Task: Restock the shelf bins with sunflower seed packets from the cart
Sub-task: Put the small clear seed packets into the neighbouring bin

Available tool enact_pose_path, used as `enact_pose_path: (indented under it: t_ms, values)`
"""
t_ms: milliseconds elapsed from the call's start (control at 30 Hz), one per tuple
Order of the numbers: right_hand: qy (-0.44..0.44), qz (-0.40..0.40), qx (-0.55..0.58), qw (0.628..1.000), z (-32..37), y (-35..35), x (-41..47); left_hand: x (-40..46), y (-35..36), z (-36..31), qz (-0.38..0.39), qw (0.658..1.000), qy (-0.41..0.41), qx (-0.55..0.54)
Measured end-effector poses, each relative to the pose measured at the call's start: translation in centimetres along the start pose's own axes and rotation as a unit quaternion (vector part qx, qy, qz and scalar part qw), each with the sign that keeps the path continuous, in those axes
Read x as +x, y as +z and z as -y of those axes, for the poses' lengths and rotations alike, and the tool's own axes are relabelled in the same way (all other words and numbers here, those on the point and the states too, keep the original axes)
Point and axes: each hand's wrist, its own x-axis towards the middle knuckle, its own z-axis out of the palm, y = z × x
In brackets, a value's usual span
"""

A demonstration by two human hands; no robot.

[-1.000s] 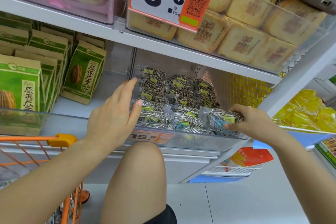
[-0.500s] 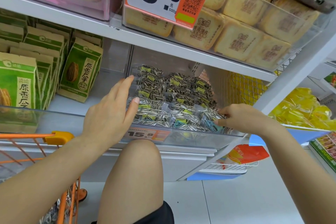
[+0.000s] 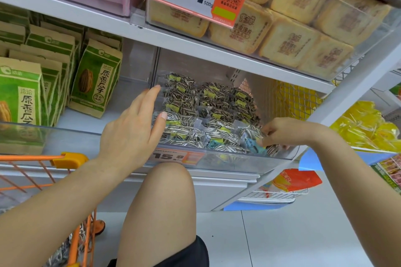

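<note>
Left hand (image 3: 132,134) flat, fingers straight, against the packets (image 3: 195,112) at the bin's (image 3: 238,161) left edge — right hand (image 3: 282,131) pinches one packet (image 3: 252,144) at the front right corner.

Clear plastic seed packets (image 3: 208,112) are piled in the transparent shelf bin (image 3: 227,161), with green paper seed bags (image 3: 95,80) stood to its left and the orange wire cart (image 3: 43,171) placed before those.
</note>
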Motion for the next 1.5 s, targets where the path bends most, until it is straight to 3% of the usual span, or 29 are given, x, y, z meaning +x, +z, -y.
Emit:
enact_pose_path:
  t_ms: [167,333,533,767,967,1133,1400,1500]
  values:
    - [0.033,-0.04,0.057,0.997,0.1,1.8,0.1,0.0,0.0,0.2,-0.002,1.0,0.01,-0.002]
    - [0.012,-0.154,-0.018,0.988,0.4,2.4,0.1,0.0,-0.1,0.1,0.002,1.0,0.005,-0.007]
    - [0.015,-0.178,-0.045,0.983,0.6,2.9,0.1,0.0,-0.1,0.1,0.001,1.0,0.005,-0.008]
    - [-0.031,-0.185,-0.08,0.979,-0.4,2.7,-0.5,-0.1,-0.1,0.5,0.008,1.0,0.016,-0.005]
    - [-0.02,-0.157,-0.057,0.986,-0.3,1.6,-0.6,0.0,0.1,0.5,0.001,1.0,0.013,-0.004]
    - [-0.022,-0.171,-0.117,0.978,0.3,3.6,0.8,0.0,0.0,0.2,-0.002,1.0,0.009,-0.005]
    - [-0.03,-0.163,-0.058,0.985,-0.2,4.2,1.1,0.0,0.0,0.4,0.0,1.0,0.014,0.005]
    - [-0.025,-0.14,0.013,0.99,-0.7,3.8,1.3,0.0,0.1,0.3,0.0,1.0,0.014,0.003]
